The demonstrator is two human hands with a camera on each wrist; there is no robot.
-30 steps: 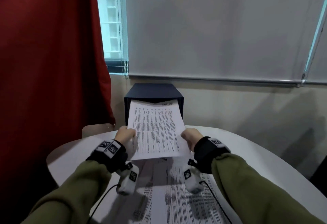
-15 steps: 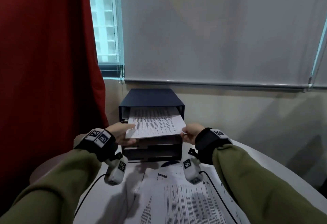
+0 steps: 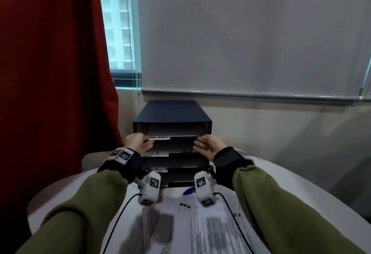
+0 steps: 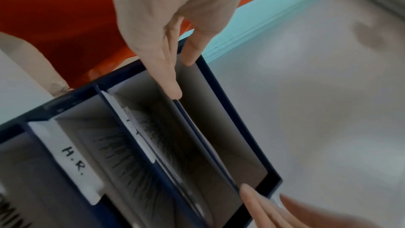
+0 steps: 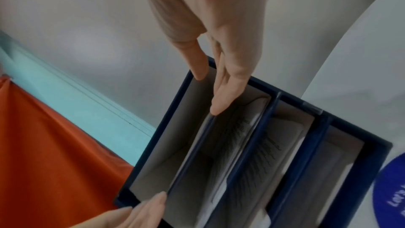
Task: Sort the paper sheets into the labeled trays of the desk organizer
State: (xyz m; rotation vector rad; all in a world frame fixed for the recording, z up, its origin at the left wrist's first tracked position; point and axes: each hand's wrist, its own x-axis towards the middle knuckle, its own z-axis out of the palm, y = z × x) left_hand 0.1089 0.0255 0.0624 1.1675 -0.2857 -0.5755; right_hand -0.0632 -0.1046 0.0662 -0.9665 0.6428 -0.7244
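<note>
The dark navy desk organizer (image 3: 172, 111) stands at the table's far edge with several stacked trays carrying white handwritten labels. A printed sheet (image 3: 174, 129) lies inside its top tray. My left hand (image 3: 143, 143) touches the front lip under that tray at the left with straight fingers. My right hand (image 3: 203, 143) does the same at the right. In the left wrist view my left hand (image 4: 157, 41) has its fingertips on the shelf edge of the organizer (image 4: 237, 124), above the H.R. label (image 4: 74, 160). The right wrist view shows my right hand (image 5: 223, 49) likewise. Neither hand holds paper.
Loose printed sheets (image 3: 200, 227), marked ADMIN and H.R., lie on the white round table (image 3: 301, 183) close to me. A blue round item (image 3: 188, 191) sits just before the organizer. A red curtain (image 3: 50, 73) hangs at the left, with a blind-covered window behind.
The sheet held in both hands a second ago has gone fully into the top tray. Both hands have let go and now rest open at the tray's front edge.
</note>
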